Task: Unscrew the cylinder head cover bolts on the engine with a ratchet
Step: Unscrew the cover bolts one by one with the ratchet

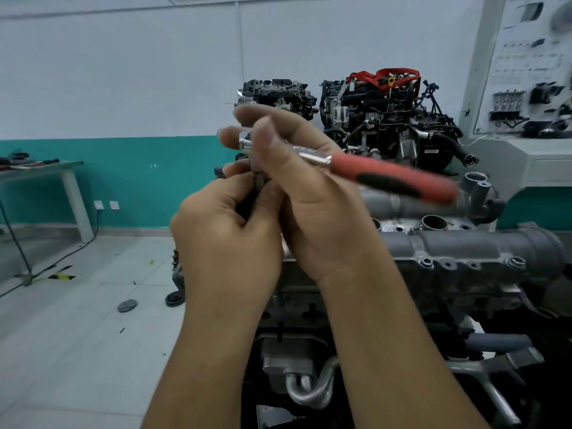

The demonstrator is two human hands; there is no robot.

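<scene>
Ratchet (356, 167) is being held up above the grey engine (448, 255), red-and-black handle pointing right | right hand (309, 181) is gripping its head end, fingers curled round it | left hand (229, 230) is pinching the dark socket piece (258, 181) under the head | two more engines (371, 116) are standing behind by the wall.

Two bare forearms, left hand (226, 230), right hand (312, 193), no sleeves, short nails
</scene>
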